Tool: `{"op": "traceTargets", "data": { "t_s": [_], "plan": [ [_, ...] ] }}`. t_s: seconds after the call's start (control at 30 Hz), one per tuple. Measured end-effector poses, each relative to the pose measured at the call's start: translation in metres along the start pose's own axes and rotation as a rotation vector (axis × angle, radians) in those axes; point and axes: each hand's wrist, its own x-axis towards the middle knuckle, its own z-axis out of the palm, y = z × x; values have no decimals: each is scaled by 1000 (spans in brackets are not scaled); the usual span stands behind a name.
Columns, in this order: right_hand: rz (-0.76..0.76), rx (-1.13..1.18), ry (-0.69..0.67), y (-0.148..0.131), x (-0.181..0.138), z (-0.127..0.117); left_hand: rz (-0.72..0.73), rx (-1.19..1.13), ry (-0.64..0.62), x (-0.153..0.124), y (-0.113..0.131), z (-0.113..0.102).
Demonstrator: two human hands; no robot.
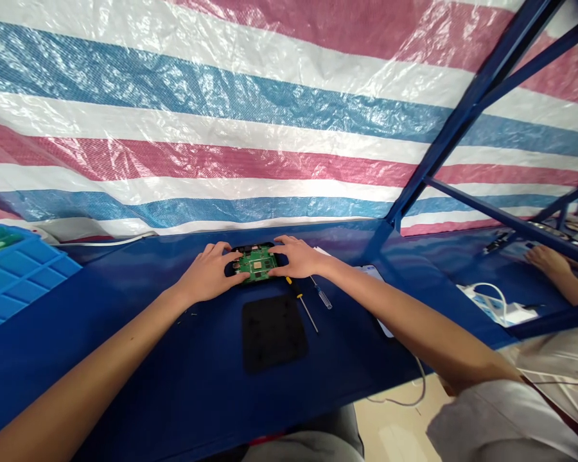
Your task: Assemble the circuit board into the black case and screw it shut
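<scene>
A green circuit board [256, 264] sits in a black casing at the back of the blue table. My left hand [210, 273] grips its left side, thumb on the board's near edge and fingers toward the far corner. On the opposite side, my right hand [296, 256] is closed round the right edge, its thumb also on the near edge. Nearer to me lies a flat black square cover [274, 333]. Right of the cover rests a yellow-and-black screwdriver [300, 299], and past it a screwdriver with a clear blue handle [324, 298].
Tiny screws [193, 314] lie beside my left forearm. A blue plastic bin [22, 269] stands at the left. My right forearm partly covers a phone [376, 274]. Beyond a blue metal frame [462, 122], another person's hand [549, 262] rests on the table near a white cable [498, 295].
</scene>
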Motion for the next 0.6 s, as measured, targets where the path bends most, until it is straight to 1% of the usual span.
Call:
{"op": "traceTargets", "data": {
  "t_s": [0.17, 0.3, 0.37, 0.47, 0.6],
  "plan": [
    [18, 14, -29, -4, 5, -4, -11, 0, -39, 5, -6, 0],
    [6, 30, 7, -6, 0, -9, -17, 0, -35, 4, -5, -3],
    [0, 39, 59, -4, -9, -11, -21, -1, -2, -1, -1, -6],
    [-13, 41, 141, -2, -32, -14, -13, -13, 56, -15, 5, -13],
    [-6, 32, 200, 2, -70, -17, 36, -35, 38, -38, 12, -17]
  ]
}}
